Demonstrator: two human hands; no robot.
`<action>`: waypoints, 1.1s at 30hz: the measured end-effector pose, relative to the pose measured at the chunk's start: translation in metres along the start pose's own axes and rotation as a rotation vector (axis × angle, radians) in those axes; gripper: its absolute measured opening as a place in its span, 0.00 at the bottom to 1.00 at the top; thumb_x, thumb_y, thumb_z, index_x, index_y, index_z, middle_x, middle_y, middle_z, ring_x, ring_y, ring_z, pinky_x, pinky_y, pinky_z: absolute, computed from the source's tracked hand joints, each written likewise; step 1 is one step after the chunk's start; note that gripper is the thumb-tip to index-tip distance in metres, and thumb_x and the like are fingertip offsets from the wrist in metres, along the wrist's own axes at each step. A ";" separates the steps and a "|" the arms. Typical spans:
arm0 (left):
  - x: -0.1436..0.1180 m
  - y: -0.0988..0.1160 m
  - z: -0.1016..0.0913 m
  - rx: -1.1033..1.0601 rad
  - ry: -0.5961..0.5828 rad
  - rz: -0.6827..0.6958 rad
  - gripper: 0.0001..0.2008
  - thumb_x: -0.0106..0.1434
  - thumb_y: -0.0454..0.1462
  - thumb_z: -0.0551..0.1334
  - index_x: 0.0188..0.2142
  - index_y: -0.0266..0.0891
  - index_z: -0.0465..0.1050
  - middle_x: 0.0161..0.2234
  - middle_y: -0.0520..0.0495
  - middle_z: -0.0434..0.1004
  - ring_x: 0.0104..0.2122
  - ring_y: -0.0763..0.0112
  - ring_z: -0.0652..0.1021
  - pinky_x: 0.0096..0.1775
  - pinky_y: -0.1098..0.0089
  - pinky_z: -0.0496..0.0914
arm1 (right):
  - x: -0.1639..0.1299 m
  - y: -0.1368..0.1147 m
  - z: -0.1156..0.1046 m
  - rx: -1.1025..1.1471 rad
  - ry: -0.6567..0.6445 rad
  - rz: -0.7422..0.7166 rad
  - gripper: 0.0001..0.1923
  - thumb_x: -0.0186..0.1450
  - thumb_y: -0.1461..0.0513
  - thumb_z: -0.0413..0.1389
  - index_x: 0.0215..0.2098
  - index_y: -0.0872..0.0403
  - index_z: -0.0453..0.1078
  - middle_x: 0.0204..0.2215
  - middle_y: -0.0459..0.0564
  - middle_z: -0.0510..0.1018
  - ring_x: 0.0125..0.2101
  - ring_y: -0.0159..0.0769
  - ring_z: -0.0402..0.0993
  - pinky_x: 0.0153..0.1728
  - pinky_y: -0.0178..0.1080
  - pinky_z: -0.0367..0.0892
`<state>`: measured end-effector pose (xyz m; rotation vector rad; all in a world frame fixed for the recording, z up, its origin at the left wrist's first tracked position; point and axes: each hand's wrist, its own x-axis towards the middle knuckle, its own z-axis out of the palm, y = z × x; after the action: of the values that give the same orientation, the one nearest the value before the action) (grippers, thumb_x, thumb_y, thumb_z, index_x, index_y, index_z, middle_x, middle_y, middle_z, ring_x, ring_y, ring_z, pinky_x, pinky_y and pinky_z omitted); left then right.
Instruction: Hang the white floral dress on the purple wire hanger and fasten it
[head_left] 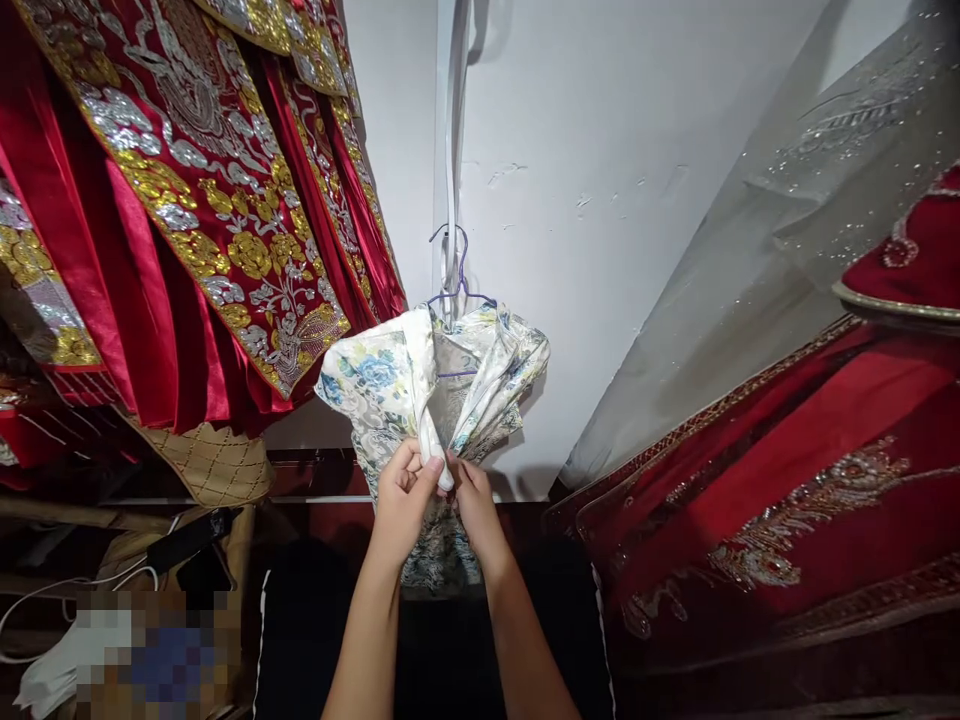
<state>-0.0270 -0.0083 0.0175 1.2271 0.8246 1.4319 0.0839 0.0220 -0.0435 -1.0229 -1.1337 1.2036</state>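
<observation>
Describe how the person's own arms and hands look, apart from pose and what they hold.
Both arms are bare from the bottom edge of the picture up to the wrists: no sleeves or cuffs show. The left hand and right hand are ungloved, with no ring, watch, bracelet or marking visible from this side. The forearms are slim. Fingernails are too small to judge.

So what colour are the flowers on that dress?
Mostly blue, on the white dress; head view shows it.

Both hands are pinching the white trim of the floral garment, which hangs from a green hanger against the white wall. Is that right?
Not quite: the hanger is purple, not green, as the head view shows. The rest holds: the left hand and right hand pinch the white trim of the floral garment hanging against the white wall.
</observation>
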 end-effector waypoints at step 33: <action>-0.008 -0.079 0.012 0.385 0.100 0.101 0.05 0.66 0.40 0.58 0.33 0.43 0.67 0.32 0.49 0.70 0.35 0.63 0.72 0.38 0.66 0.66 | 0.019 -0.078 -0.019 -0.146 -0.003 0.047 0.18 0.63 0.55 0.55 0.18 0.53 0.68 0.10 0.45 0.70 0.10 0.27 0.54 0.14 0.33 0.48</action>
<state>0.0045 0.0005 -0.0554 1.5120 1.1600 1.4669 0.1156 0.0329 0.0319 -1.1642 -1.2201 1.1733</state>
